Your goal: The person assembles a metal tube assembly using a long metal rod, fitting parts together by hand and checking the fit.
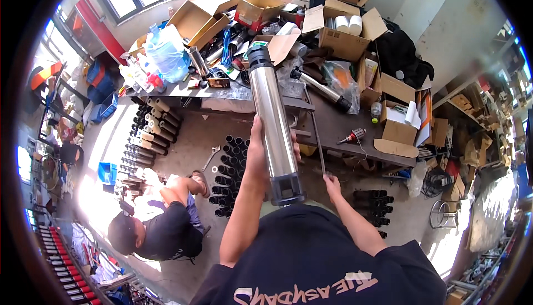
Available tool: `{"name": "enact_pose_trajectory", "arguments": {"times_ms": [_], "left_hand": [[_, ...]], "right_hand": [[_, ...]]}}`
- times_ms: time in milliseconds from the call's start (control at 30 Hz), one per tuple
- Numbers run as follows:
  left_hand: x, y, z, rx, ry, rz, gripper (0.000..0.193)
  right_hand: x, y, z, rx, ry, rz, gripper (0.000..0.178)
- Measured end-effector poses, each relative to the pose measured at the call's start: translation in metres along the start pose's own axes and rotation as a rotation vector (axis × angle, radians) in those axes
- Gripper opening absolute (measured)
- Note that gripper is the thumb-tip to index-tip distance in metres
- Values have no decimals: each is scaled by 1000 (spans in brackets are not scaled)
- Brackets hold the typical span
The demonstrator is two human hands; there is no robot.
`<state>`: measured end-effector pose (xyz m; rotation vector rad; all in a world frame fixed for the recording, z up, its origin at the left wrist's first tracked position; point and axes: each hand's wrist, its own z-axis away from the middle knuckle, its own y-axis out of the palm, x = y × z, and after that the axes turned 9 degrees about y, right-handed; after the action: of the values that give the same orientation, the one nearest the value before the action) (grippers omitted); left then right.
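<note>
A shiny steel cylinder [273,119] with black slotted end pieces is held up lengthwise in front of my body. My left hand [256,152] is wrapped round its middle; fingertips show on its far right side. The upper black end piece [259,56] overlaps the bench in view, and the lower one [287,188] is close to my shirt. To the right, my right hand [332,186] is closed on the near end of a long thin metal rod [318,144]. The rod's far end reaches the bench edge.
A cluttered bench [355,127] carries cardboard boxes [341,41], another steel cylinder [322,89] and a red-and-black tool [353,136]. Black tubes [230,166] stand on the floor by a wrench [211,158]. A co-worker [161,233] sits at the left beside rows of cylindrical parts [152,130].
</note>
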<state>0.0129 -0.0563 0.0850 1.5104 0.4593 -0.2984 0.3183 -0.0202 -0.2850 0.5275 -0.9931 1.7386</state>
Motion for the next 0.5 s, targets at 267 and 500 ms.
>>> {"name": "enact_pose_trajectory", "arguments": {"times_ms": [267, 500], "left_hand": [[4, -37, -51, 82, -74, 205, 76], [12, -41, -52, -128, -171, 31, 71]], "right_hand": [[-85, -102, 58, -150, 280, 626, 57], [-84, -111, 73, -166, 249, 588, 52]]}}
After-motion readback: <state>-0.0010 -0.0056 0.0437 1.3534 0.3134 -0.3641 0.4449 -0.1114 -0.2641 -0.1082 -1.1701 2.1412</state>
